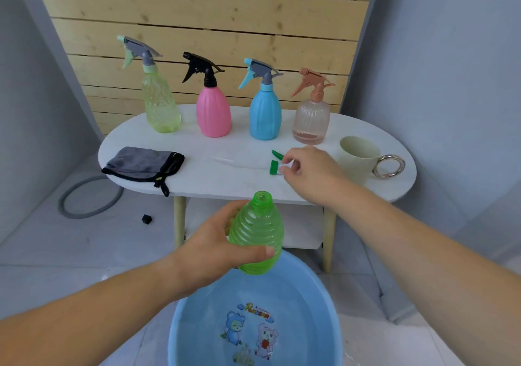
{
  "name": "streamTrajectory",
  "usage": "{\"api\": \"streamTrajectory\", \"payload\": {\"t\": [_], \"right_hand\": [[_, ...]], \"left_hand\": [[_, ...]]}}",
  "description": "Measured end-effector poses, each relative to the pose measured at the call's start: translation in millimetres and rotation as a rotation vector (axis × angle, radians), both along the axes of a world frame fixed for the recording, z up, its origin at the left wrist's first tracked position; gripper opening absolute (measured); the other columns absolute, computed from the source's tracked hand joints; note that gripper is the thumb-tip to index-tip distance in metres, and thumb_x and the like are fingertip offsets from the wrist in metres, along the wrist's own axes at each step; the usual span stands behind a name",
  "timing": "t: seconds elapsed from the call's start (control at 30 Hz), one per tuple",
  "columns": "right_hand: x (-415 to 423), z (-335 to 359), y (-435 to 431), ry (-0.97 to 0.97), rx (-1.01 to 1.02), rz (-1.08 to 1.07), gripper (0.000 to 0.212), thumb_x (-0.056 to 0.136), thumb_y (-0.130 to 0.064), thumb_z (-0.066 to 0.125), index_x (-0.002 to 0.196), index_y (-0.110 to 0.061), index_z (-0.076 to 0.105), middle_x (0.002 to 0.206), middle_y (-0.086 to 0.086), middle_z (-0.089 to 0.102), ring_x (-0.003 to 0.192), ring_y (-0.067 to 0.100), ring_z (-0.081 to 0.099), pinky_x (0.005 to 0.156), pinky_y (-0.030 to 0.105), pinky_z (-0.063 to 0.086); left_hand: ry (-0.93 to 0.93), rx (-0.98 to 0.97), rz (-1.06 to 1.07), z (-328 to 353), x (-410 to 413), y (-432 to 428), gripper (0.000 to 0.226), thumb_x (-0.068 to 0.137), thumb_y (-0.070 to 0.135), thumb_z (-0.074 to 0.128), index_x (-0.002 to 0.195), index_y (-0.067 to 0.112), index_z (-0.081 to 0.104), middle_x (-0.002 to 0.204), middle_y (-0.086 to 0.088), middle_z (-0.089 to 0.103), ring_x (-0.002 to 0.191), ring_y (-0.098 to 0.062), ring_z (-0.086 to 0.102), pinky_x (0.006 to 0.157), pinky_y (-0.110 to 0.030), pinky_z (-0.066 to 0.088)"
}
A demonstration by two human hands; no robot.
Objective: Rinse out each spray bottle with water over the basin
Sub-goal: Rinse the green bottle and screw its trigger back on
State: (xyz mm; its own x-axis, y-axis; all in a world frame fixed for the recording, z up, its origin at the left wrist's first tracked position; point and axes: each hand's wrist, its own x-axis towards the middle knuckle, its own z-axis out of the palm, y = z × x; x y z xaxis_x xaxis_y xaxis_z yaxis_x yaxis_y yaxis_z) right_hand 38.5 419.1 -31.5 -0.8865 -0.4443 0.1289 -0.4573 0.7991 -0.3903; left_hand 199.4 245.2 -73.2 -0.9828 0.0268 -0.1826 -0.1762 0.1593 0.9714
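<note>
Uncapped green bottle (256, 231), neck up, over blue basin (311, 309)

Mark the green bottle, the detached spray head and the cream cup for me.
green bottle (258, 236), head view, on its ribbed body.
spray head (274, 167), head view, on its green collar.
cream cup (353, 165), head view, on its outer wall.

bottles (213, 103) on table (197, 179), basin (318, 303) before

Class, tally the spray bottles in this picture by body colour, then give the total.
Yellow-green bottle: 1
Pink bottle: 1
Blue bottle: 1
Clear peach bottle: 1
Green bottle, held in the left hand: 1
Total: 5
</note>
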Motion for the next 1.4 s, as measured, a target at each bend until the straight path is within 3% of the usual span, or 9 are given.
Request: {"api": "streamTrajectory", "payload": {"t": [0.2,0.37,0.53,0.73,0.8,0.97,1.1,1.17,1.4], "right_hand": [[-13,-32,-23,-0.119,0.113,-0.129,0.058,0.093,-0.05,0.054,0.146,-0.032,0.038,0.133,0.014,0.036,0.127,0.035,0.038,0.102,0.042,0.041],[-14,-38,-24,-0.091,0.045,-0.185,0.042,0.092,-0.047,0.057,0.124,-0.021,0.046,0.124,0.013,0.041,0.115,0.036,0.044,0.093,0.042,0.044],[-12,-41,-18,-0.035,0.099,-0.221,0.041,0.091,-0.05,0.057,0.118,-0.021,0.045,0.121,0.013,0.042,0.112,0.035,0.043,0.095,0.043,0.043],[-12,-44,-15,-0.029,0.159,-0.174,0.049,0.093,-0.046,0.051,0.139,-0.032,0.041,0.135,0.012,0.043,0.123,0.037,0.036,0.1,0.043,0.036],[-14,-43,-15,-0.055,0.165,-0.166,0.042,0.094,-0.046,0.048,0.135,-0.034,0.047,0.134,0.01,0.046,0.123,0.036,0.036,0.1,0.042,0.034],[-15,-35,-10,-0.106,0.059,-0.14,0.033,0.095,-0.04,0.055,0.126,-0.027,0.055,0.117,0.012,0.052,0.112,0.036,0.047,0.089,0.038,0.039],[-2,4,2,-0.192,-0.318,-0.105,0.025,0.092,-0.021,0.067,0.113,-0.031,0.057,0.102,0.011,0.065,0.08,0.024,0.068,0.075,0.038,0.055],[8,28,13,-0.126,-0.353,-0.055,0.03,0.088,-0.019,0.072,0.109,-0.036,0.058,0.097,0.007,0.064,0.07,0.017,0.067,0.073,0.037,0.056],[36,89,56,0.212,-0.134,0.065,0.037,0.083,-0.022,0.076,0.119,-0.026,0.067,0.132,-0.003,0.05,0.109,0.019,0.054,0.095,0.031,0.043]], "left_hand": [[-0.001,0.008,0.022,-5,5,-10,0.072,0.059,0.033,0.094,0.124,0.04,0.065,0.116,0.004,0.075,0.11,-0.014,0.073,0.095,-0.047,0.061],[-0.001,0.006,0.029,-4,6,-15,0.071,0.06,0.032,0.095,0.123,0.041,0.065,0.117,0.004,0.075,0.109,-0.015,0.073,0.095,-0.047,0.061],[-0.006,0.004,0.034,-2,7,-15,0.069,0.063,0.03,0.094,0.124,0.041,0.064,0.116,0.005,0.075,0.107,-0.016,0.074,0.091,-0.045,0.063],[-0.004,0.015,0.045,-2,13,-14,0.07,0.064,0.027,0.093,0.126,0.039,0.064,0.116,0.004,0.075,0.107,-0.015,0.074,0.093,-0.044,0.062],[-0.008,0.02,0.043,-3,15,-15,0.07,0.063,0.028,0.094,0.126,0.039,0.064,0.116,0.004,0.075,0.108,-0.015,0.073,0.093,-0.045,0.062],[-0.012,0.026,0.056,-3,15,-15,0.07,0.063,0.026,0.092,0.125,0.038,0.064,0.115,0.002,0.075,0.104,-0.017,0.075,0.088,-0.044,0.064],[-0.018,0.028,0.067,-1,13,-19,0.073,0.062,0.029,0.093,0.127,0.038,0.062,0.115,0.002,0.075,0.104,-0.02,0.075,0.089,-0.047,0.063],[-0.016,0.034,0.075,2,13,-21,0.072,0.062,0.028,0.093,0.126,0.038,0.063,0.115,0.002,0.075,0.104,-0.022,0.075,0.089,-0.05,0.063],[-0.009,0.036,0.106,10,15,-21,0.071,0.067,0.02,0.093,0.129,0.035,0.061,0.112,0.001,0.076,0.101,-0.02,0.076,0.085,-0.046,0.065]]}}
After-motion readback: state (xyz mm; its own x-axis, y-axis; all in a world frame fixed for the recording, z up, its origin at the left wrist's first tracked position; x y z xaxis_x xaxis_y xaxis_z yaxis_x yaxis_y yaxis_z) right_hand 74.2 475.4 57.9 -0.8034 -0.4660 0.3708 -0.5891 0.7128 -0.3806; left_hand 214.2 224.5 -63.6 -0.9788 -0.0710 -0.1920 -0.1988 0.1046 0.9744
